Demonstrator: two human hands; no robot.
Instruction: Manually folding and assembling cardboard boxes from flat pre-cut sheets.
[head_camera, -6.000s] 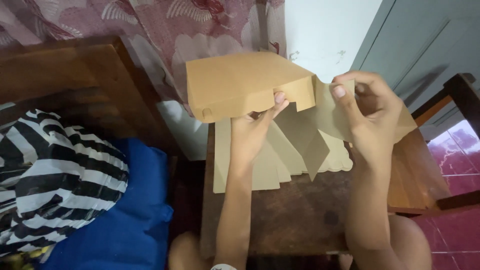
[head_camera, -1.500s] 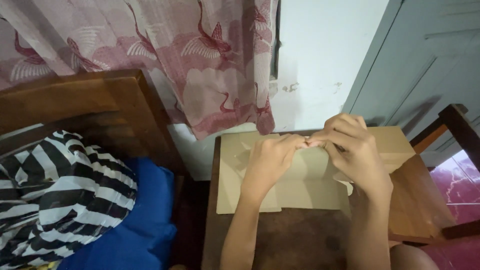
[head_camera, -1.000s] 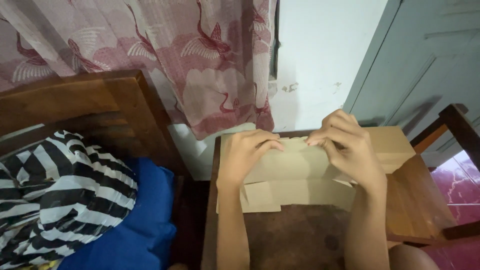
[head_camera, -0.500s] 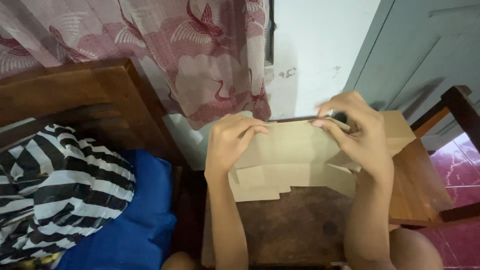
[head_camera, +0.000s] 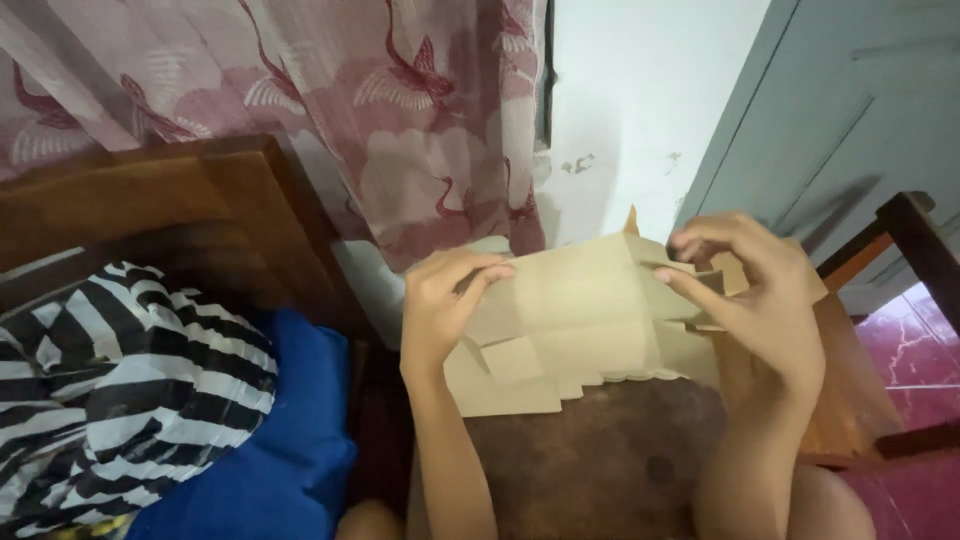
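Head view, looking down at two bare hands working a flattened brown cardboard box blank (head_camera: 585, 320) above a dark wooden counter (head_camera: 600, 470). The left hand (head_camera: 440, 310) grips the blank's left edge, its fingers (head_camera: 485, 275) curled over the top of the sheet and clenched on the cardboard. The right hand (head_camera: 765, 300) holds the blank's upper right corner, thumb and fingertips pinched on a folded flap there. The blank is raised and tilted between the two hands, its top edge lifted toward the wall and its lower flaps hanging down, their cut edges lying close to or on the counter surface; whether they touch it cannot be told. Several scored panels and small rectangular tabs show along the lower left of the sheet. Behind the blank hangs a pink curtain (head_camera: 330, 110) printed with crane figures, beside a white wall (head_camera: 640, 100) with small chipped marks. A grey-blue door (head_camera: 860, 110) stands at the right, with a wooden chair frame (head_camera: 920, 240) below it and red floor tiles (head_camera: 925, 350) beyond. At the left, a black-and-white striped cloth (head_camera: 110, 370) lies on a blue cushion (head_camera: 290, 440), next to a wooden headboard (head_camera: 170, 220).
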